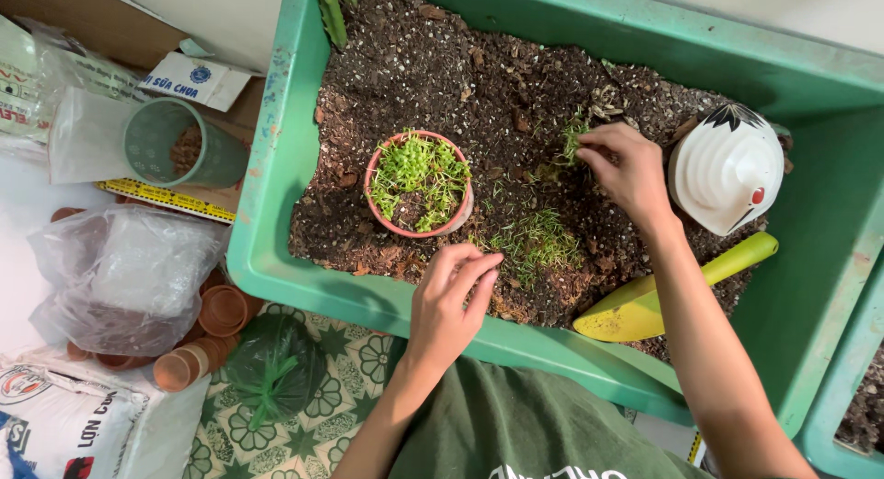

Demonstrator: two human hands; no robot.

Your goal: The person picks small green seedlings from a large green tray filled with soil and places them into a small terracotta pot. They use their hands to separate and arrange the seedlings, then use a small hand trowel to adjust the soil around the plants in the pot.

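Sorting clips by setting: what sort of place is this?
Likely a home potting corner: a green trough of soil, a small pot of seedlings, a yellow trowel and stacked terracotta pots on the floor.

The green trough (pixel 276 166) runs past the top and right edges of the picture, so its far corners are out of sight. At its top-left corner a green plant (pixel 333 7) is cut off by the top edge. The right hand (pixel 626 170) covers part of the seedling tuft (pixel 573 140) it pinches. The yellow-green trowel (pixel 645 299) passes behind the right forearm. A second trough (pixel 861 396) is clipped by the right edge. Terracotta pots (pixel 207 332) lie partly under a clear bag (pixel 120 276).
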